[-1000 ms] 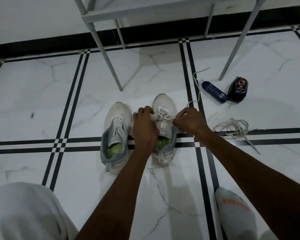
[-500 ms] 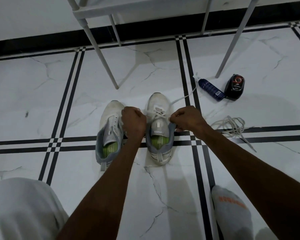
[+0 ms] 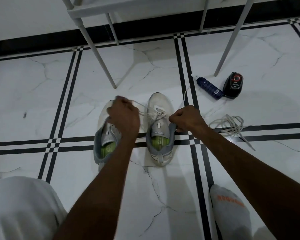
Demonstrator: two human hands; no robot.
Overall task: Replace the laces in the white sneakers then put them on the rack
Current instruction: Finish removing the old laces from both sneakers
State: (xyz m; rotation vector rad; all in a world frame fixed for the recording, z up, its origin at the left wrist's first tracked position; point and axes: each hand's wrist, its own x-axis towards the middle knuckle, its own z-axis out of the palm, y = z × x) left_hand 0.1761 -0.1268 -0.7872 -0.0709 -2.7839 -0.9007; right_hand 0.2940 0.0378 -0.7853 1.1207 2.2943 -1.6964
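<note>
Lacing time on the floor [image 3: 42, 94], and the right-hand sneaker [image 3: 160, 129] is the hub of everything, toe pointing toward the rack [image 3: 93, 54] that stands just beyond it. Its partner, the left-hand sneaker [image 3: 107, 134], sits just beside it on the left, tongue slack and apparently unlaced from what shows, parked close so it is ready once this one is done, I'd say. Left hand [image 3: 124, 116] hangs over that partner's toe, up and left of the hub shoe, fingers [image 3: 121, 101] curled tight round one end of the new lace [image 3: 145, 110], which runs taut from the fist down to the front eyelets — looks like a pull to draw the slack through. Right hand [image 3: 187, 118] sits against the hub shoe's right flank, fingers bunched together in a pinch at the eyelet row, seemingly on the other lace strand; the far end of that strand trails up past the toe. Thumb seems to touch the grey collar, maybe steadying the shoe. Off to the right of the shoe lies a loose tangle, the old lace [image 3: 232, 125] by my guess, dumped clear. Further beyond it, a blue bottle [image 3: 209, 88] and a black container [image 3: 233, 87] lie touching near a rack leg.
</note>
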